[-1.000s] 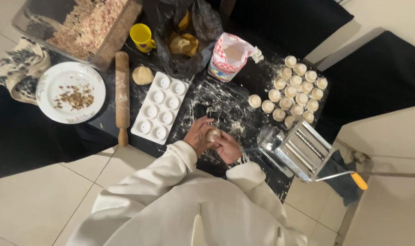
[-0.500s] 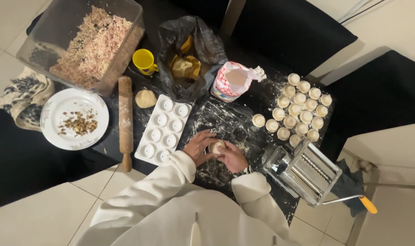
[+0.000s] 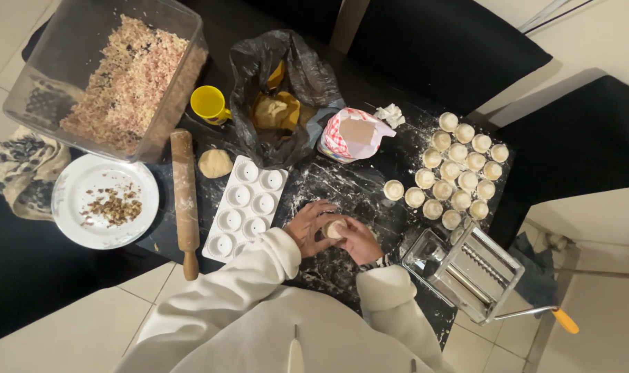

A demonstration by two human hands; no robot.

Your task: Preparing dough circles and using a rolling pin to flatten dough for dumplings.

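**Both hands cupped round a small dough piece over the floured table**

Far left: patterned cloth [image 3: 14, 166] half under a clear plastic tub [image 3: 86, 41] that holds a chopped pink-and-white filling [image 3: 124, 79]. Below the tub, a white plate [image 3: 72, 221] with a scatter of brown crumbs [image 3: 114, 206].

Next along: wooden rolling pin [image 3: 185, 200], lying lengthwise, one end near the tub, the other over the table edge. Just right of it, a round lump of dough [image 3: 215, 163], and above that a yellow cup [image 3: 209, 104].

White mould tray [image 3: 247, 206] with round cups lies between pin and hands, tilted; the left sleeve covers its lower corner. Behind it, an open black plastic bag [image 3: 259, 76] with yellowish contents. Right of the bag, a red-and-white checked paper bag [image 3: 349, 135], open, and a crumpled white scrap [image 3: 389, 113].

Centre: left hand [image 3: 307, 228] and right hand [image 3: 359, 240] brought together, fingers curled on a small dough piece [image 3: 335, 228] held between them just above the black table [image 3: 342, 186], which is dusted with flour here. Both sleeves white.

Right: a cluster of small dough cups [image 3: 459, 169] in rows, close-packed, one standing slightly apart on the left. Below them, a metal pasta roller [image 3: 470, 273] at the table corner, its crank with an orange handle [image 3: 567, 321] sticking out over the floor tiles.
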